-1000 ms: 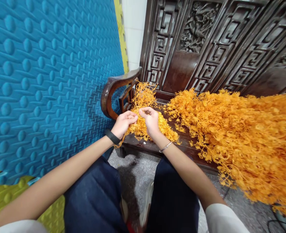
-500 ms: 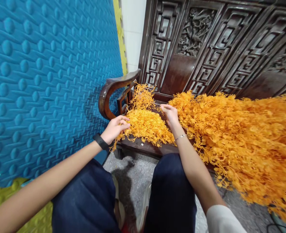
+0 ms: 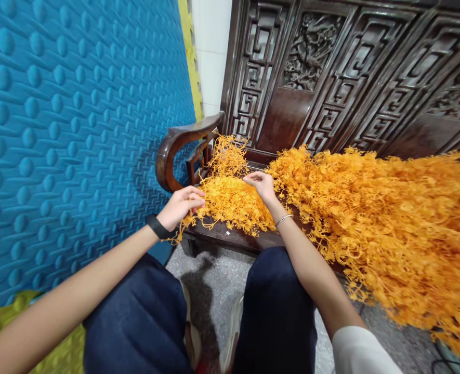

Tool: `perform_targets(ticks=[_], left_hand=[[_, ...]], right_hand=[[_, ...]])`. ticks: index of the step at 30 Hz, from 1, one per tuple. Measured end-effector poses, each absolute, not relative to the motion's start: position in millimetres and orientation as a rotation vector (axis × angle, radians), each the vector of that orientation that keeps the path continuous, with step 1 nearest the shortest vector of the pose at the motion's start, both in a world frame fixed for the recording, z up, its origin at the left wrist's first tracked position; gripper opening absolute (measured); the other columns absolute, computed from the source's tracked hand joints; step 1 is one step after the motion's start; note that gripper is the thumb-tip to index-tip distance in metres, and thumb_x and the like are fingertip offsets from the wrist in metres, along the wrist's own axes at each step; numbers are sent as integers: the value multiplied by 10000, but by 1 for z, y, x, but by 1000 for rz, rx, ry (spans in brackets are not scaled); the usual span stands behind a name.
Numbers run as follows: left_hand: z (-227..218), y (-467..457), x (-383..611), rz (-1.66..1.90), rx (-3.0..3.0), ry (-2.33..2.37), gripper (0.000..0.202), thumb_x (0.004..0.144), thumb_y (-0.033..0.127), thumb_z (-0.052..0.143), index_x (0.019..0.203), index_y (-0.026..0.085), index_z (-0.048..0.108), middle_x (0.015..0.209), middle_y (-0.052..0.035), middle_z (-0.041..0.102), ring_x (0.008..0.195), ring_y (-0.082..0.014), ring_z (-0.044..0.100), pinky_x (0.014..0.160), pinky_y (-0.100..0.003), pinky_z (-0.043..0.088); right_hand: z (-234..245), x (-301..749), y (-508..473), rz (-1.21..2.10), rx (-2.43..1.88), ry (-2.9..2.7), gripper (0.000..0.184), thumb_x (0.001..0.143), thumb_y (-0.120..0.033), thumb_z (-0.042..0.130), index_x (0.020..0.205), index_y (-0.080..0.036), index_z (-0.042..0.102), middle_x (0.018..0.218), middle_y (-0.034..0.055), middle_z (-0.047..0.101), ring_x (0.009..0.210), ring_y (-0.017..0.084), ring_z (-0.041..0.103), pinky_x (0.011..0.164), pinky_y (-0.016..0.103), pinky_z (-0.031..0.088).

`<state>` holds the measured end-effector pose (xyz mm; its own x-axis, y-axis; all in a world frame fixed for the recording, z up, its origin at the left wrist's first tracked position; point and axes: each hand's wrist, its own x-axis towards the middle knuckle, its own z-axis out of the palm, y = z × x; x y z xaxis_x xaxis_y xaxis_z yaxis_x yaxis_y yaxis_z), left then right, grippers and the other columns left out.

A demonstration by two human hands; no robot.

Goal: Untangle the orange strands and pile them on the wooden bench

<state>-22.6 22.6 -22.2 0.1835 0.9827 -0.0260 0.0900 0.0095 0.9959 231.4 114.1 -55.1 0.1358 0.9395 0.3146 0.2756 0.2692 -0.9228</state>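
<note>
My left hand (image 3: 180, 208), with a black band on the wrist, is closed at the left edge of a small pile of bright orange plastic pieces (image 3: 237, 205). Thin orange strands (image 3: 177, 234) trail from beneath its curled fingers. Over the right part of that pile, my right hand (image 3: 262, 187) makes a pinch, thumb against fingertips; anything between them is too small to make out. Behind the pile lies a looser tangle of thin orange stems (image 3: 227, 156). The small pile rests on a dark wooden bench seat (image 3: 245, 240).
A large heap of orange plastic pieces (image 3: 393, 218) covers the bench to the right. The curved armrest (image 3: 165, 161) stands at left, beside a blue foam mat (image 3: 77, 130). The carved backrest (image 3: 288, 114) rises behind. A small white scrap (image 3: 227, 233) lies near the seat's front edge.
My right hand has moved left, from the gap between the piles to over the small pile. My left hand has shifted slightly left, the trailing strands moving with it.
</note>
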Motion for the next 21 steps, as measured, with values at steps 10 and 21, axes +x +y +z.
perform_targets(ticks=[10, 21], left_hand=[[-25, 25, -26, 1050, 1303, 1140, 307, 557, 268, 709, 791, 125, 570, 581, 18, 604, 455, -70, 437, 483, -224, 327], [-20, 25, -17, 1046, 1237, 1083, 259, 565, 224, 712, 759, 137, 566, 578, 8, 605, 451, -73, 441, 466, -224, 335]], right_hand=[[-40, 254, 104, 534, -1528, -1413, 129, 617, -185, 664, 732, -126, 668, 572, 14, 630, 550, 139, 557, 594, 262, 427], [-47, 260, 105, 567, -1712, -1586, 33, 598, -112, 638, 604, -136, 660, 501, -18, 577, 498, 109, 509, 584, 253, 417]])
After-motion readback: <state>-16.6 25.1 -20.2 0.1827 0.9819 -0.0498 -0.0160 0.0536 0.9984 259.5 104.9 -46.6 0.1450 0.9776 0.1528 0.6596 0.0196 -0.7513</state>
